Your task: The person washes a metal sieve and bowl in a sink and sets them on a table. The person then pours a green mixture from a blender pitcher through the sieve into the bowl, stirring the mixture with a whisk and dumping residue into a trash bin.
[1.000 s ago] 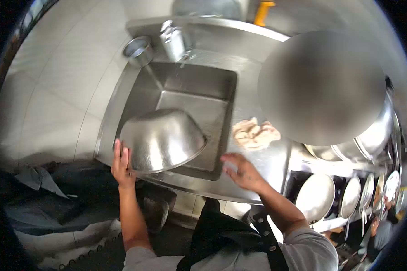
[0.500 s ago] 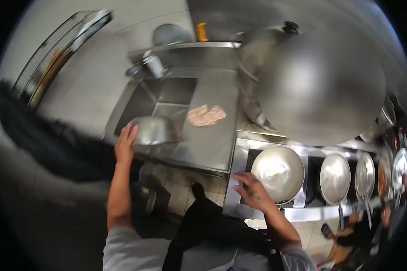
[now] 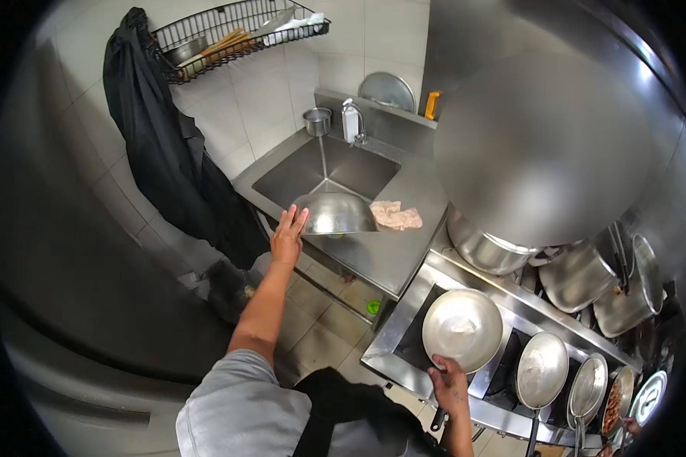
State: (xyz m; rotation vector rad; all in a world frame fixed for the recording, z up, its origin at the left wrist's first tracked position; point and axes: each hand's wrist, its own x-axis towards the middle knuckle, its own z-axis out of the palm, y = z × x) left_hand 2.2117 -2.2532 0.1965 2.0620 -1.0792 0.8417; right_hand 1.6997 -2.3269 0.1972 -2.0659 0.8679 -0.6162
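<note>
Metal bowl (image 3: 337, 213) is held at nine o'clock by left hand (image 3: 287, 238), fingers extended; right hand (image 3: 450, 385), six o'clock of pan (image 3: 463, 326), closure cannot be told.

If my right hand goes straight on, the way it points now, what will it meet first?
Most likely the nearest pan, at its near rim; whether the right hand touches it now is unclear.

Bowl (image 3: 339, 216): glossy metal. Pan (image 3: 459, 318): shiny metal. Sink (image 3: 362, 164): satin metal. Rag (image 3: 396, 216): matt cloth.
</note>
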